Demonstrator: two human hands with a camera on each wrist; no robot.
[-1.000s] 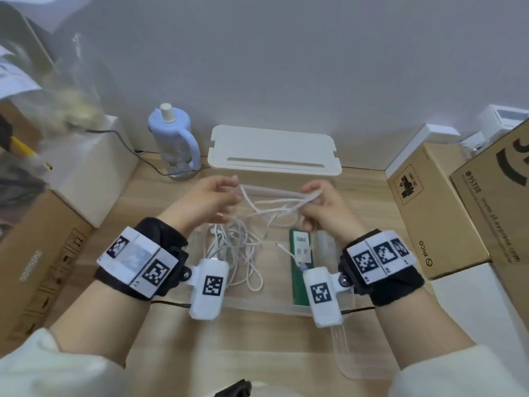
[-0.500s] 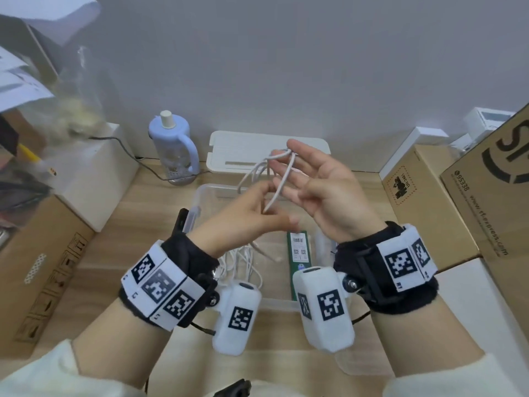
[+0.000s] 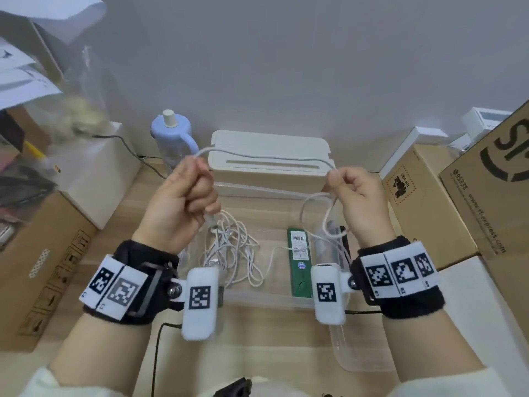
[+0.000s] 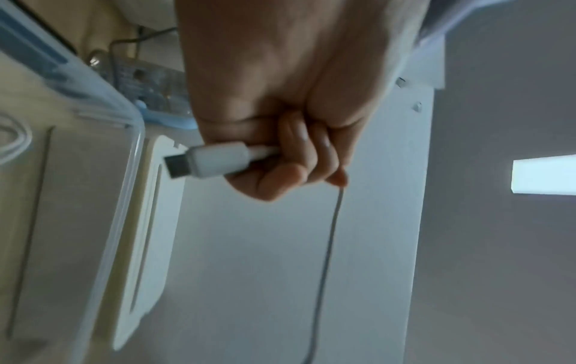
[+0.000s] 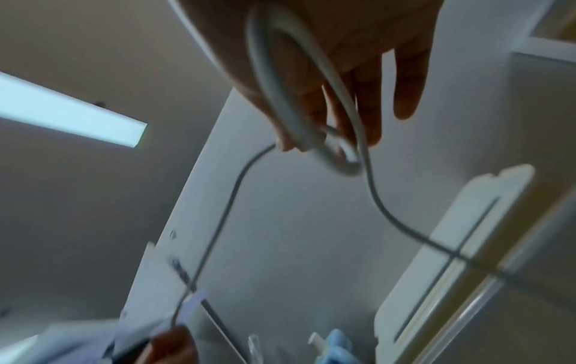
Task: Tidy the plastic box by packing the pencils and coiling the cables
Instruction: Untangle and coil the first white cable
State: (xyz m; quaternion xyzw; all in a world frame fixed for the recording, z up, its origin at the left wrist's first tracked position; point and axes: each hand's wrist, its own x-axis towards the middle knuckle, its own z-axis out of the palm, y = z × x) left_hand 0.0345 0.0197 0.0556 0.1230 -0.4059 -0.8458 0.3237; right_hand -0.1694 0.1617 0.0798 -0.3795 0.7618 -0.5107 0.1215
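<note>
A white cable [image 3: 266, 156] stretches between both hands above the clear plastic box [image 3: 257, 299]. My left hand [image 3: 186, 193] is a fist around the cable near its USB plug [image 4: 215, 160], which sticks out below the fingers. My right hand [image 3: 352, 190] pinches the cable between thumb and forefinger, with loops [image 3: 323, 216] hanging beneath it; the right wrist view shows the loops [image 5: 299, 103] passing over the fingers. A tangle of white cables [image 3: 232, 247] lies in the box's left half. A green pencil box [image 3: 299, 265] lies in the right half.
The white box lid [image 3: 269, 161] leans against the wall behind the box. A blue bottle [image 3: 171, 138] stands back left. Cardboard boxes flank the wooden table, on the left [image 3: 43, 253] and on the right [image 3: 429, 204]. A clear lid [image 3: 360, 351] lies at the front right.
The hands were together with the cable wound on the right fingers; now they have drawn apart, stretching a length of cable between them, and the left hand has closed into a fist.
</note>
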